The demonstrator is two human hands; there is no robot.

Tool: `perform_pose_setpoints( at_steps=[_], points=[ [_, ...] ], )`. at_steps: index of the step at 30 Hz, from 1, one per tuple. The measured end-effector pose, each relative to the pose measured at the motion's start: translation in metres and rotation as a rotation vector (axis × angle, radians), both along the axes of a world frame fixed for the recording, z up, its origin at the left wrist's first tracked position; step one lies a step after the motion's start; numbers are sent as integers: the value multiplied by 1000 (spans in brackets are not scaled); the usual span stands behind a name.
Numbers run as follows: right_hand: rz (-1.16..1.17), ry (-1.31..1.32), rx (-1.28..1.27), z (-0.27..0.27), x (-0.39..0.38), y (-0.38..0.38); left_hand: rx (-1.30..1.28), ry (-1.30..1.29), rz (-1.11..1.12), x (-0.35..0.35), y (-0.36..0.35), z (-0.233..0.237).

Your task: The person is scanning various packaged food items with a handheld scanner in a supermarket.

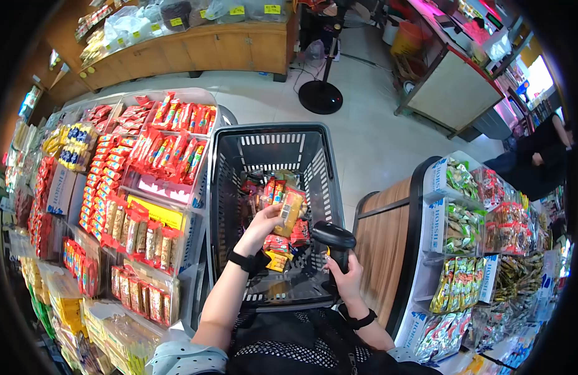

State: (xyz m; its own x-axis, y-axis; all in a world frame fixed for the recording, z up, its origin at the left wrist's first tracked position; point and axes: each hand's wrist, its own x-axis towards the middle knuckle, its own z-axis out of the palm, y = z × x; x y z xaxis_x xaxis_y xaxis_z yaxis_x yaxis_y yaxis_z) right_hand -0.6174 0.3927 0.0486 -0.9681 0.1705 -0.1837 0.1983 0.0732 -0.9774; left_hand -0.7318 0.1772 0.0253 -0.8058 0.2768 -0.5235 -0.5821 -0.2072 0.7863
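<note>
Pinching a gold packet (290, 209) with the barcode showing, the left hand (264, 226) hangs over the basket (270, 129), while the right hand (348, 275) is wrapped around the handle of a black scanner (334, 236) just beside it. Beneath them, red packets (300, 232) lie jumbled with other snacks (quite a muddle from where I stand). With that grip near one end, a slip could drop the packet into the pile, and a tilted, shiny wrapper might spoil a reading. Snack bins (192, 165) crowd the left; beyond the wooden panel (389, 240), a person (538, 156) is near the right-hand shelves.
</note>
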Motion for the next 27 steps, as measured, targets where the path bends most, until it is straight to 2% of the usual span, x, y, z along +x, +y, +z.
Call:
perform_pose_setpoints(
  at_steps=[6, 11, 13, 15, 19, 20, 21, 23, 24, 25, 27],
  points=[
    [133, 174, 282, 4, 9, -1, -77, 164, -110, 36, -12, 20],
    [311, 169, 325, -5, 17, -1, -52, 180, -86, 64, -15, 39],
    [406, 311, 389, 2, 18, -8, -62, 225, -71, 74, -13, 35],
    [457, 313, 387, 3, 24, -8, -153, 264, -47, 86, -13, 33],
    [383, 250, 383, -7, 33, 1, -176, 244, -11, 113, -37, 40],
    [333, 220, 315, -15, 37, 5, -157, 299, 61, 122, -44, 42],
    [283, 187, 247, -19, 39, 7, -220, 279, 35, 130, -55, 60],
    [191, 195, 227, -26, 40, 12, -182, 308, 160, 147, -73, 62],
    [188, 117, 86, -15, 40, 9, -213, 338, 221, 157, -84, 67],
    [152, 88, 13, -5, 42, 4, -176, 358, 333, 168, -93, 76],
    [127, 166, -20, -8, 39, 4, -273, 407, 524, 199, -115, 96]
  ],
)
